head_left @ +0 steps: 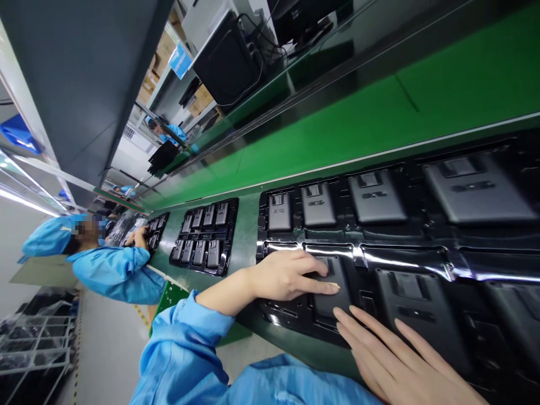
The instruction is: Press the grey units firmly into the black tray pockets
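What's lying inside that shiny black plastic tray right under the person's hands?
The glossy black moulded tray holds flat dark grey rectangular devices, one per pocket. The left hand presses on one and the right hand covers part of another, hiding what lies beneath them.

Both hands sit on the near row of the black tray (422, 256): left hand (287, 275) on a grey part (333, 287), right hand (392, 354) flat at its 5 o'clock, touching the tray edge. Tray pockets are all filled, with raised ribs between them. Free room lies at 12 o'clock: the bare green belt (337, 135). At 9 o'clock, a narrow bare gap, then a second tray (205, 236). A co-worker's arm (122, 270) blocks further along at 9.
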A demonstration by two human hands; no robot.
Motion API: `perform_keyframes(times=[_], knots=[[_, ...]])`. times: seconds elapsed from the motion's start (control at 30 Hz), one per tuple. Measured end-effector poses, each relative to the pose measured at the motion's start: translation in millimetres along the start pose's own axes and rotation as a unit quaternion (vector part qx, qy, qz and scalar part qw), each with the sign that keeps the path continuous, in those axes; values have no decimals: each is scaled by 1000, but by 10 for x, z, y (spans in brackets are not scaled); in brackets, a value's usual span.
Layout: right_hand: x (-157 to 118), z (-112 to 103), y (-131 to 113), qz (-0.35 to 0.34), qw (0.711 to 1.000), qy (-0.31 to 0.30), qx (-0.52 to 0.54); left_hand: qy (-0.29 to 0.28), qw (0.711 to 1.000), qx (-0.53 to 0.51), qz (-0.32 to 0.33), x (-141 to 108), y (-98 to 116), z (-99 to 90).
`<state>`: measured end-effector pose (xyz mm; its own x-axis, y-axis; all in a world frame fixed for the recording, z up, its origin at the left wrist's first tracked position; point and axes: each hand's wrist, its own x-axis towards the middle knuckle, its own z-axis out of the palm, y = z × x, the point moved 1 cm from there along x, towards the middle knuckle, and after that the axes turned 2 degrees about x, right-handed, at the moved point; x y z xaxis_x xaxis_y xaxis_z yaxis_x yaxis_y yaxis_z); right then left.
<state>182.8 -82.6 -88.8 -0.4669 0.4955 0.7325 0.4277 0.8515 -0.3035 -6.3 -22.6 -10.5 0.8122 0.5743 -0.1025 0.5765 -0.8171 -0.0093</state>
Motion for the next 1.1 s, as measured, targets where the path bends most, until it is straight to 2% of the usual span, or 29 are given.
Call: perform_keyframes(times=[0.2, 0.27, 0.33, 0.5, 0.7, 0.87, 1.1], knots=[[77, -88, 154, -169, 980, -48, -94, 23, 998, -44, -23, 79, 21, -34], [101, -113, 184, -166, 980, -49, -96, 27, 997, -66, -36, 140, 9, -24], [105, -128, 194, -157, 982, -50, -91, 4, 996, -79, -38, 209, -6, -25], [73, -114, 166, -141, 987, -42, -67, -48, 995, -82, 1, 327, -31, -113], [62, -77, 81, -40, 998, -24, -32, -86, 994, -70, 23, 380, -8, -218], [63, -93, 144, -132, 988, -49, -61, -101, 994, -46, 23, 407, 17, -197], [59, -101, 194, -139, 988, -42, -62, -72, 997, -26, 11, 316, 33, -80]])
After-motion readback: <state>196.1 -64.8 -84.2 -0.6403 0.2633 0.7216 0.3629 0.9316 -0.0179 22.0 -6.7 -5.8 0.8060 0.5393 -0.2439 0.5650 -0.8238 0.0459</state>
